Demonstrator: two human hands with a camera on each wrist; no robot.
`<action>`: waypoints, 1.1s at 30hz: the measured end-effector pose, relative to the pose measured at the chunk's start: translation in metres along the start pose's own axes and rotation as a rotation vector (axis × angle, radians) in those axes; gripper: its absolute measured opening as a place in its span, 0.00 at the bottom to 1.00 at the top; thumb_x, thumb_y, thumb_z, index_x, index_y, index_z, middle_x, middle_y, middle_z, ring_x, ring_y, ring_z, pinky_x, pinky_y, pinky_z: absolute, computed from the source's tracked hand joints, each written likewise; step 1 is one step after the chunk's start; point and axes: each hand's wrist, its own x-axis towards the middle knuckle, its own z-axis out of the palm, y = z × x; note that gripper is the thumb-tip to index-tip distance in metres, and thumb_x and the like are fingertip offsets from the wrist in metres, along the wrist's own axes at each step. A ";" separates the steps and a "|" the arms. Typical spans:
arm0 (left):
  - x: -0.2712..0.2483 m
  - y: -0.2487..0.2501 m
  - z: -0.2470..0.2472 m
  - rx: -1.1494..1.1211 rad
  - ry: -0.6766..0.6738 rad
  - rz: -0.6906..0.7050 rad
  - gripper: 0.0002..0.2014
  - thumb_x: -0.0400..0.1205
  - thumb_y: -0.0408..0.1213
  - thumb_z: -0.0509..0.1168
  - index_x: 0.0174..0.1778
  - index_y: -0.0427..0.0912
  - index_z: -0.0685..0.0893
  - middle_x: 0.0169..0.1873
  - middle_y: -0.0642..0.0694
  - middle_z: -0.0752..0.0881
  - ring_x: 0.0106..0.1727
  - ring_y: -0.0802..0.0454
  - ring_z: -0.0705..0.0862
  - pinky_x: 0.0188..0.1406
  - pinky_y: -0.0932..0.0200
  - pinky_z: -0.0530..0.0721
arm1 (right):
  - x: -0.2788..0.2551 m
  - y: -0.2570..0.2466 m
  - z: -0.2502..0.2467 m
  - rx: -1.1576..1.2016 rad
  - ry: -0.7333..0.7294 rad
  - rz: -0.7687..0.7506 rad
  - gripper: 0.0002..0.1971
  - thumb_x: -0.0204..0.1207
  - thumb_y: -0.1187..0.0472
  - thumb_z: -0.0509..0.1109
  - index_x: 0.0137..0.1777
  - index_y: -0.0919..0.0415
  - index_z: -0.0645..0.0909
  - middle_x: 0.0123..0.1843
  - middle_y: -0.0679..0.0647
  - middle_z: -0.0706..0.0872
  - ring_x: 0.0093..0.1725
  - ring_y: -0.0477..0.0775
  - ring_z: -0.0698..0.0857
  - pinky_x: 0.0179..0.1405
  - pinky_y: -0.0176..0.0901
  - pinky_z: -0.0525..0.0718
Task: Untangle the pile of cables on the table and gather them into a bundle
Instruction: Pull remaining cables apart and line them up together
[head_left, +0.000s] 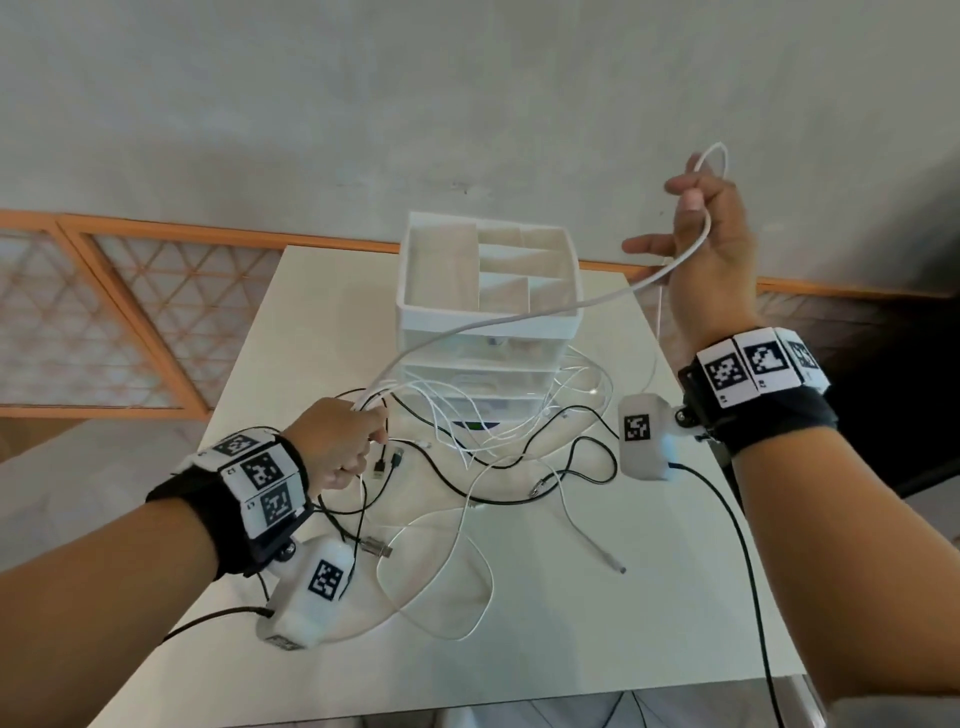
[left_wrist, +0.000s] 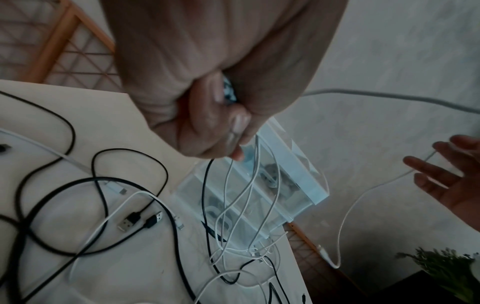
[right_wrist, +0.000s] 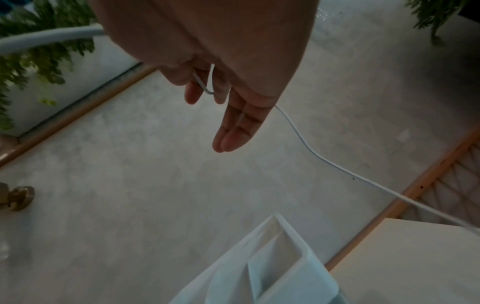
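The left hand (left_wrist: 207, 115) covers the cable ends it grips; how many strands it holds cannot be counted. The white cable (head_left: 519, 317) passes behind the right hand (head_left: 711, 249), hiding the contact there. The organizer (head_left: 488, 291) hides cable sections behind it, and its drawer contents are blurred. The tabletop (head_left: 649, 597) is cut off at the lower edge. Black cables (left_wrist: 52, 242) run off the left wrist frame.

A white drawer organizer (head_left: 488, 291) with open top compartments stands mid-frame on the white table (head_left: 649, 613); green foliage (right_wrist: 39, 53) fills the right-wrist view's upper left.
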 end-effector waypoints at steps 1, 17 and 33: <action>-0.001 0.000 0.000 0.028 -0.016 -0.006 0.13 0.87 0.37 0.59 0.38 0.37 0.78 0.17 0.50 0.65 0.14 0.56 0.61 0.12 0.72 0.56 | 0.004 0.002 0.001 -0.018 -0.009 0.001 0.09 0.88 0.51 0.56 0.53 0.44 0.78 0.75 0.44 0.77 0.41 0.57 0.91 0.29 0.50 0.83; 0.002 0.003 -0.011 0.039 0.000 0.129 0.15 0.87 0.43 0.62 0.39 0.36 0.79 0.17 0.50 0.67 0.15 0.56 0.64 0.12 0.69 0.57 | -0.092 0.124 -0.055 -0.920 -0.866 0.681 0.33 0.75 0.79 0.63 0.68 0.40 0.83 0.73 0.49 0.83 0.49 0.54 0.91 0.35 0.37 0.82; -0.075 0.080 -0.002 0.918 -0.409 0.614 0.17 0.79 0.58 0.68 0.32 0.50 0.86 0.19 0.55 0.75 0.21 0.57 0.71 0.21 0.67 0.68 | -0.086 0.063 0.017 -0.959 -0.858 0.423 0.10 0.73 0.50 0.77 0.39 0.55 0.86 0.33 0.50 0.88 0.36 0.53 0.88 0.37 0.42 0.85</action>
